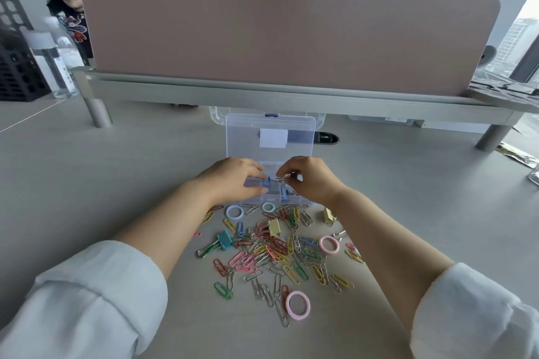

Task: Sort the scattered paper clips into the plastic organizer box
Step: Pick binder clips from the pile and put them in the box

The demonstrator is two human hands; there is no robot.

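A clear plastic organizer box stands open on the desk, its lid tilted up behind it. Both hands hover over its compartments. My left hand pinches a blue binder clip. My right hand grips the silver wire handle of that clip. Another blue clip lies inside the box. In front of the box spreads a heap of coloured paper clips, with a teal binder clip, a yellow binder clip and pink rings among them.
A pink divider panel on a grey shelf walls off the desk's far side. A water bottle and a black crate stand at the back left. Two people wearing headsets are behind the panel.
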